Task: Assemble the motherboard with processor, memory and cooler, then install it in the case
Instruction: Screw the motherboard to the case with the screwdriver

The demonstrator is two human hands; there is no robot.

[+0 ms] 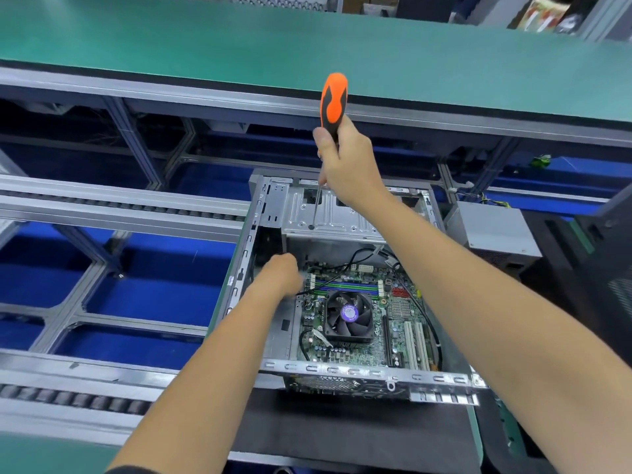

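An open metal computer case (342,371) lies on its side in front of me. Inside it sits the green motherboard (396,336), carrying a black cooler fan (349,316) and memory slots (345,287). My right hand (349,159) grips an orange and black screwdriver (332,100) upright above the case, its tip down near the drive bay plate (328,217). My left hand (282,273) reaches into the case at the board's upper left corner; its fingers are hidden from me.
A grey power supply (496,230) stands to the right of the case. Black cables (424,309) loop over the board. A green shelf (239,46) runs overhead at the back. Roller conveyor rails (119,206) and blue bins (154,292) lie to the left.
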